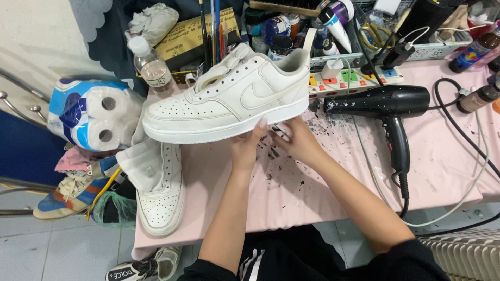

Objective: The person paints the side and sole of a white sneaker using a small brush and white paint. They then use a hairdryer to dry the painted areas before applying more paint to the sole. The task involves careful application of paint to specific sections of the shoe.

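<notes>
White leather low-top sneaker (229, 101): held side-on above the worktop, toe to the left, heel to the right, sole edge facing down; laces absent from the eyelets as far as the view shows.

Left hand (247, 145): under the sneaker's sole near the heel half, fingers (259, 126) closed up against the sole edge, bearing the shoe.

Right hand (297, 140): just beside the left hand, beneath the heel end; it seems to touch the sole, though whether its fingers are wrapped on it or merely resting cannot be told, the shoe hiding the tips.

Pink cloth-covered worktop (312, 192): below the hands, speckled with dark flecks around the middle.

Second white perforated sneaker (164, 200): lying flat at the worktop's left edge, toe toward the person, with a folded white cloth (143, 169) over its upper part.

Black hair dryer (388, 106): on the worktop to the right of the held shoe, handle pointing toward the person, cord trailing off the front edge.

White power strip with coloured switches (354, 78): behind the dryer.

Clear plastic bottle with white cap (151, 65): standing behind the shoe's toe.

Wrapped pack of paper rolls, blue and white (94, 114): off the left of the worktop.

Blue and cream sneaker (70, 195): lower left, below the pack.
</notes>
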